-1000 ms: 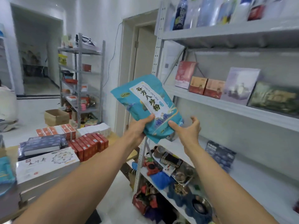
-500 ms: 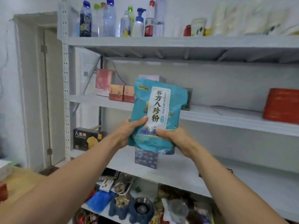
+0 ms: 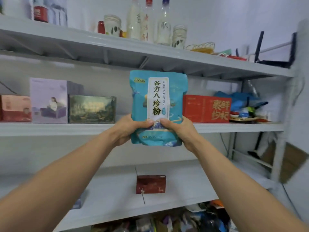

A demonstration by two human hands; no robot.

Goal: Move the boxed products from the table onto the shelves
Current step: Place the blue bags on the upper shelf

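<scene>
We hold the teal pouch [image 3: 158,108] upright before the middle shelf [image 3: 58,128], left hand [image 3: 132,127] and right hand [image 3: 177,128] both pinching its lower half. It faces the gap between the dark picture box [image 3: 92,109] and the red box [image 3: 206,108]. Risks, as we judge: soft pouch may slump or topple forward; a wide entry may nudge either neighbour.

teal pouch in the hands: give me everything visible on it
The teal pouch is a soft, glossy, slightly crumpled bag, not a box, with a white vertical label of dark Chinese characters, a small yellow tag at top left and wave art near the bottom. It is upright, facing the camera, in front of the middle shelf. The left hand and right hand grip its lower edges, thumbs on the front.
</scene>
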